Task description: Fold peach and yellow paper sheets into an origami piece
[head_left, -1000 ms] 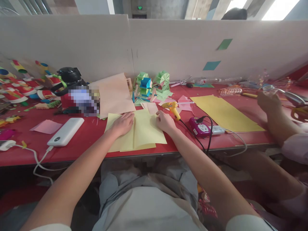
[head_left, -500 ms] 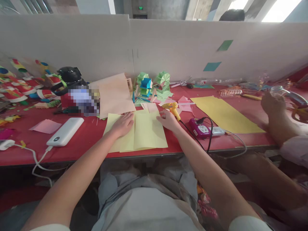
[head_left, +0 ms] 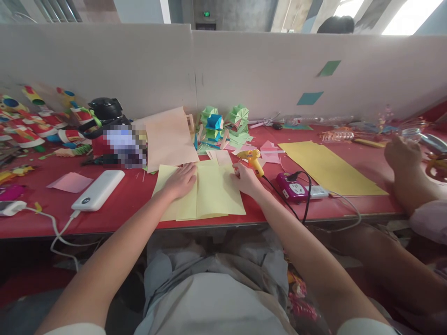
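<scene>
Pale yellow paper [head_left: 219, 195] with a crease down its middle lies on the red table in front of me. Flat on its left half rests my left hand [head_left: 182, 180], fingers stretched towards the crease. My right hand [head_left: 247, 178] is at the upper right edge of the sheet, its fingers curled and pinching that edge. The fingertips are partly hidden behind the hand. Just beyond it lies a yellow hot glue gun [head_left: 254, 159], with its black cord running towards me.
A purple power strip [head_left: 292, 187] and a darker yellow sheet [head_left: 324, 167] lie to the right. On the left are a white power bank [head_left: 98, 190] and pink paper [head_left: 71, 182]. Folded green and blue paper pieces [head_left: 214, 123] stand behind. Another person's hand [head_left: 405, 156] is at far right.
The whole view has shifted slightly. Both hands keep nearly the same places on the yellow paper.
</scene>
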Available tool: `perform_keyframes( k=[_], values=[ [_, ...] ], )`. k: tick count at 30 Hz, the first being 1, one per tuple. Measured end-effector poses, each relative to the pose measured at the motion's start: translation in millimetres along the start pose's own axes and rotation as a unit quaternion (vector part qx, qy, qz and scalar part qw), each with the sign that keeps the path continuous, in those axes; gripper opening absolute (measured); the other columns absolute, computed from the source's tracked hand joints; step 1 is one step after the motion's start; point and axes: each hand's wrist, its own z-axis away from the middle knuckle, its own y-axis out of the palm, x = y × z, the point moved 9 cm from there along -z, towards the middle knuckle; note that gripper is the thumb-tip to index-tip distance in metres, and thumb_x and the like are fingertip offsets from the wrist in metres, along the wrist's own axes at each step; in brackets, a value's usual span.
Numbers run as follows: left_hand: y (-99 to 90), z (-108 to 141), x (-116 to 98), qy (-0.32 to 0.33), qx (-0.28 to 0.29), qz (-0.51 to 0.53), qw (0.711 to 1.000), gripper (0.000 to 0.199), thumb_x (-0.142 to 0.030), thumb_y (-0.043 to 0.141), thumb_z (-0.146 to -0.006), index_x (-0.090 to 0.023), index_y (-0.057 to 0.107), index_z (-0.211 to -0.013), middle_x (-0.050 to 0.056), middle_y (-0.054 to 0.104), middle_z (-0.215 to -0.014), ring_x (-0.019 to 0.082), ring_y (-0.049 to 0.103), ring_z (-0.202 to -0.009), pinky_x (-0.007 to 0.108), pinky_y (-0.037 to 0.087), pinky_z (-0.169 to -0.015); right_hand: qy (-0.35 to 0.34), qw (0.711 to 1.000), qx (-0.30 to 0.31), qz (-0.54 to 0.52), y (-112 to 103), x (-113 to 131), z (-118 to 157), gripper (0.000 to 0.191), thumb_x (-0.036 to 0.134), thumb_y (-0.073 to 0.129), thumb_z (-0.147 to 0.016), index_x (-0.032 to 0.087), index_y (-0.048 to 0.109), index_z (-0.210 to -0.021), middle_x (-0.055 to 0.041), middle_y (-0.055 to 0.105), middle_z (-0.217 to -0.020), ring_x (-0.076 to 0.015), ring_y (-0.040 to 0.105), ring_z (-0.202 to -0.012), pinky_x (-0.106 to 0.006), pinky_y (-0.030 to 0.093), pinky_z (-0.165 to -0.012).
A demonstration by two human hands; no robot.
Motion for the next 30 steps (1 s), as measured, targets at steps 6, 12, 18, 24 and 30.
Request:
perform_keyframes(
  k=[6,12,18,24,30],
  values=[
    [-0.2,0,1,0.008,-0.018,0.005,1.000,0.057,-0.037,0.019,-0.099,-0.017,0.033,-0.151,0.008,0.026,-0.161,0.022,0.021,-0.150,0.044,0.021,-0.121,-0.005,0.996,-0.025,-0.087,-3,-2,3,0.032,0.025,0.058,-0.081,0.013,0.058,-0.110,-0.0023,0.062,-0.070,-0.0174,0.055,-0.064,-0.030,0.042,-0.067],
    [-1.1,-1,1,0.006,-0.020,0.000,1.000,0.057,-0.035,0.021,-0.098,-0.013,0.035,-0.149,0.010,0.028,-0.160,0.022,0.023,-0.149,0.041,0.022,-0.121,0.019,0.979,-0.005,-0.204,-4,-5,7,0.036,0.053,0.062,-0.077,0.016,0.060,-0.081,0.0017,0.051,-0.060,-0.0129,0.044,-0.056,-0.027,0.032,-0.055],
    [-0.7,0,1,-0.002,-0.005,0.001,1.000,0.059,-0.038,0.018,-0.099,-0.014,0.032,-0.151,0.009,0.025,-0.161,0.022,0.020,-0.150,0.043,0.020,-0.121,-0.006,0.996,-0.023,-0.089,-8,3,9,0.032,0.032,0.057,-0.077,0.020,0.037,-0.055,0.0030,0.040,-0.054,-0.0110,0.035,-0.054,-0.027,0.029,-0.056],
    [-1.2,0,0,-0.011,0.007,0.000,1.000,0.060,-0.037,0.018,-0.099,-0.011,0.031,-0.151,0.010,0.023,-0.162,0.022,0.019,-0.150,0.041,0.018,-0.122,0.023,0.999,-0.020,0.007,-5,3,10,0.022,0.024,0.057,-0.075,0.020,0.042,-0.059,0.0000,0.051,-0.060,-0.0132,0.040,-0.058,-0.027,0.031,-0.057],
    [-0.9,0,0,-0.012,0.013,0.004,1.000,0.060,-0.037,0.017,-0.099,-0.013,0.029,-0.152,0.009,0.021,-0.162,0.021,0.017,-0.150,0.042,0.017,-0.122,0.032,0.999,-0.013,0.015,-7,4,12,0.022,0.024,0.056,-0.074,0.020,0.042,-0.059,-0.0006,0.053,-0.062,-0.0133,0.041,-0.059,-0.027,0.029,-0.056]
  ],
)
